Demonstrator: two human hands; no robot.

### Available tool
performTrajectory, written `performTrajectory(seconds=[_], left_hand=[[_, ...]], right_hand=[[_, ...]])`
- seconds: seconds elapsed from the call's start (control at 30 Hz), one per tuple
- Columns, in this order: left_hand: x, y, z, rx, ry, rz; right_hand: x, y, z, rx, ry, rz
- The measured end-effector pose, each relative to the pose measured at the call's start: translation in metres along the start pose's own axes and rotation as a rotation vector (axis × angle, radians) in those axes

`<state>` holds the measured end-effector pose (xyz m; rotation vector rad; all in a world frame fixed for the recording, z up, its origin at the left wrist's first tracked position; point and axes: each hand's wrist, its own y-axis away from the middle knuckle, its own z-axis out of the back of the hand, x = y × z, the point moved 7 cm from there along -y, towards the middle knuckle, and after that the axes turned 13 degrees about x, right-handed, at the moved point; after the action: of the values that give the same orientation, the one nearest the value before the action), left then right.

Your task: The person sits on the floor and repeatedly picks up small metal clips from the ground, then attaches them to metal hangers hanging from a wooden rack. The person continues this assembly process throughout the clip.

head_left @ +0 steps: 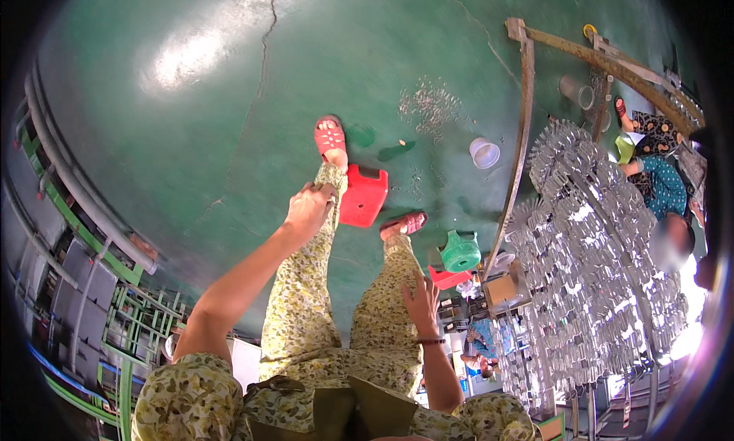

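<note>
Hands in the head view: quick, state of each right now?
Left hand: fingers curled, resting on the trouser leg near the knee, holding nothing distinct.
Right hand: open, fingers spread, empty.

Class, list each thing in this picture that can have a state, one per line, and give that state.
Left hand: fingers curled, resting on the raised left knee, holding nothing visible.
Right hand: open, fingers spread, empty.
Small red plastic stool: upright on the green floor, unoccupied.
White plastic cup: lying on its side.
Green plastic basket: standing on the floor; contents cannot be told.
Rack of silvery metal pieces: densely loaded.
</note>
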<state>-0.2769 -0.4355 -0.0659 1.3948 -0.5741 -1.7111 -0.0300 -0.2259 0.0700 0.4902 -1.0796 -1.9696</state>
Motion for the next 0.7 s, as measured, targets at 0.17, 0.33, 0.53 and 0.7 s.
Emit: performTrajectory(seconds=[0.17,0.33,0.53,0.7], left_hand=[[0.01,-0.007,-0.038,0.035,0.052,0.187],[-0.002,-0.058,0.008,-0.309,-0.03,0.077],[-0.09,-0.277,-0.029,-0.316,-0.416,-0.224],[-0.059,-0.415,-0.068,-0.366,-0.431,-0.182]], right_hand=[[-0.109,0.062,-0.082,0.591,-0.151,-0.383],[-0.159,0.061,-0.113,0.681,-0.227,-0.008],[-0.262,0.035,-0.089,0.075,-0.417,-0.202],[-0.322,-0.01,-0.151,-0.502,-0.725,-0.359]])
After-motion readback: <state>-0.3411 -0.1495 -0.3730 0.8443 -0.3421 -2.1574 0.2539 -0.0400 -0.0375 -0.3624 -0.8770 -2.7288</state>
